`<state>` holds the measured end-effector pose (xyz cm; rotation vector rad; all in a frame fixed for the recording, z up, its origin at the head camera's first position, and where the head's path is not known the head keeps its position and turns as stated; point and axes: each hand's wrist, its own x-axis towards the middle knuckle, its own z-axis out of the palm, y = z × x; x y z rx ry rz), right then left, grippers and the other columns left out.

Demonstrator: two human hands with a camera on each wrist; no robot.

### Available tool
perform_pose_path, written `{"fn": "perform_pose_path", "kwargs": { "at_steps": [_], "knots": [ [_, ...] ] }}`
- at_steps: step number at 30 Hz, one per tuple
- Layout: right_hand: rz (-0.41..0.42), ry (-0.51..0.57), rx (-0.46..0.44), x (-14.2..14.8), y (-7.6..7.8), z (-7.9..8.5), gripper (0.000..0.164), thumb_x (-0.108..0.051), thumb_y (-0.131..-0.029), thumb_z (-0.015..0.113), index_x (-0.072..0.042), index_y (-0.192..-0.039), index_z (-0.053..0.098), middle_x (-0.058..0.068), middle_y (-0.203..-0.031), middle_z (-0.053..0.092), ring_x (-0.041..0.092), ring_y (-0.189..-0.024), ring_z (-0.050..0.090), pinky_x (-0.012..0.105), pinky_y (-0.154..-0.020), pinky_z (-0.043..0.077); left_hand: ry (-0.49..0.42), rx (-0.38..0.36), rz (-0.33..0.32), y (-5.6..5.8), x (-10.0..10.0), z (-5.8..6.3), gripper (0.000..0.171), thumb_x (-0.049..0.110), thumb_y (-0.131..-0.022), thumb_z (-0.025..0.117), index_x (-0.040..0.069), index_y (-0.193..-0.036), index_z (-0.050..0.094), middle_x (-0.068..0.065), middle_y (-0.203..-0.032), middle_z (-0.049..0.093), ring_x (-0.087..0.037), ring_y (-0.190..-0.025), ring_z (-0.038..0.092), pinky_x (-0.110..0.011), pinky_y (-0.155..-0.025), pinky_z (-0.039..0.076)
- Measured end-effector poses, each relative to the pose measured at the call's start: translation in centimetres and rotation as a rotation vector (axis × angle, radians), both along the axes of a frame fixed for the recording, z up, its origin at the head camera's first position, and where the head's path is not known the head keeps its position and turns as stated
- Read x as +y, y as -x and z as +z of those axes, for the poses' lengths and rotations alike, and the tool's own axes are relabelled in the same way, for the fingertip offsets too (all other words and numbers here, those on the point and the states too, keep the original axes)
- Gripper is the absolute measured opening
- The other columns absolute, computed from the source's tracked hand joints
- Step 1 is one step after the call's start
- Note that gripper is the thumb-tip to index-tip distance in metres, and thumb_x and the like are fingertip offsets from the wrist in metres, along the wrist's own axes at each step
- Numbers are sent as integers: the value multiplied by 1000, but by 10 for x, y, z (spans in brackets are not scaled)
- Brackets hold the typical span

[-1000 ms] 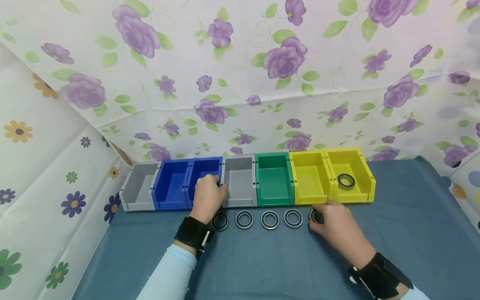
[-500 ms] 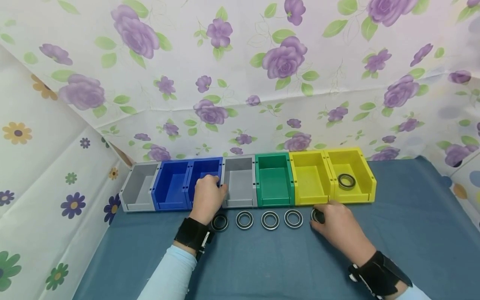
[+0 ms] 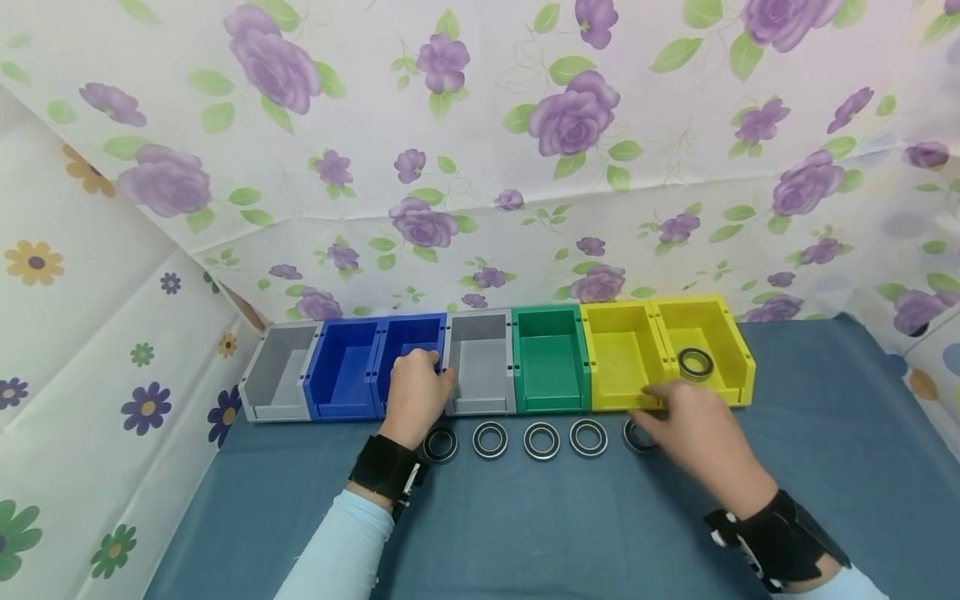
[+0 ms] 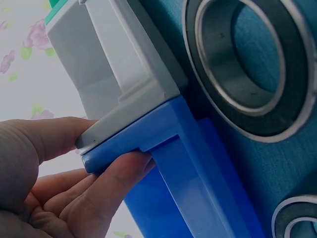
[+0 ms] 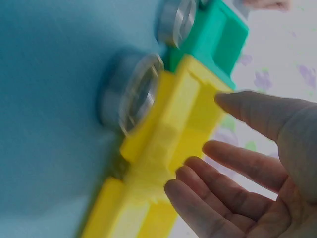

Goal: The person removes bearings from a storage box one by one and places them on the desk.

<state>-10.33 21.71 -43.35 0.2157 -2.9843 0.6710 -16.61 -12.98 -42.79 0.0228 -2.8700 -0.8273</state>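
My left hand [image 3: 417,393] pinches the adjoining side walls of a blue bin [image 4: 173,148] and a grey bin [image 4: 116,99]; the left wrist view shows thumb and fingers on either side of them. Hovering at the front of the yellow bins, my right hand [image 3: 705,433] has its fingers apart and nothing between them. A ball bearing [image 3: 637,437] lies flat on the cloth under its thumb, partly covered by the hand. In the right wrist view that bearing [image 5: 131,94] stands apart from the fingers. A second bearing [image 3: 695,364] lies inside the rightmost yellow bin [image 3: 737,392].
Several more bearings [image 3: 542,441] lie in a row on the blue cloth [image 3: 510,525], in front of the bins. The bins stand side by side: grey [image 3: 281,375], blue, grey, green [image 3: 551,367] and yellow [image 3: 621,358]. A flowered sheet [image 3: 480,167] hangs behind them.
My right hand has let go of the bearing at the right end of the row, risen and shifted slightly right. The bearing stays on the cloth. My left hand keeps its place.
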Motion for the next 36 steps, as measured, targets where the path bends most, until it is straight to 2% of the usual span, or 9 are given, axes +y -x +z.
{"fn": "perform_pose_path", "kwargs": {
  "at_steps": [4, 7, 13, 20, 27, 32, 36],
  "knots": [
    [-48, 6, 143, 13, 10, 15, 34, -26, -84, 66, -1, -108, 66, 18, -99, 62, 26, -79, 57, 38, -59, 48, 3, 0, 4, 0, -1, -1, 35, 19, -85, 66, -3, -111, 64, -17, -116, 58, -12, -69, 59, -20, -42, 42],
    [-79, -11, 195, 23, 20, 21, 34, -21, -86, 63, 3, -110, 63, 23, -104, 59, 35, -88, 56, 46, -64, 48, 11, 0, 5, 0, -1, -2, 34, 19, -84, 66, -3, -111, 64, -17, -115, 59, -13, -72, 60, -20, -45, 43],
    [-109, -23, 92, 35, 37, 18, 42, -17, -87, 60, 9, -120, 55, 30, -117, 50, 45, -105, 46, 56, -80, 42, 5, -8, 3, -1, -1, -3, 35, 19, -84, 66, -2, -112, 64, -17, -115, 59, -12, -71, 59, -20, -47, 44],
    [-100, -18, 34, 42, 49, 12, 45, -13, -90, 56, 8, -128, 48, 30, -125, 45, 45, -110, 43, 56, -82, 41, -9, -20, 6, -2, 0, -2, 36, 20, -85, 66, -2, -113, 63, -17, -117, 58, -12, -68, 59, -19, -43, 42],
    [-92, -43, -32, 50, 56, 3, 51, -14, -88, 58, 9, -131, 44, 32, -127, 42, 47, -110, 42, 58, -84, 39, -4, -18, 6, -3, 0, 0, 36, 19, -84, 67, -2, -113, 63, -17, -117, 58, -11, -66, 59, -19, -43, 42],
    [-62, -64, -101, 54, 63, -1, 53, -15, -85, 60, 11, -129, 45, 32, -122, 45, 45, -107, 44, 57, -85, 39, -13, -12, 13, -2, 0, 1, 36, 19, -84, 67, -2, -114, 63, -16, -118, 57, -10, -61, 58, -21, -39, 40],
    [-47, -63, -167, 55, 68, -5, 54, -10, -82, 58, 11, -129, 44, 32, -121, 45, 39, -100, 48, 50, -76, 42, -20, -16, 11, -1, 0, 0, 37, 19, -85, 66, -2, -115, 62, -16, -118, 57, -9, -60, 57, -21, -38, 39]
  ]
}}
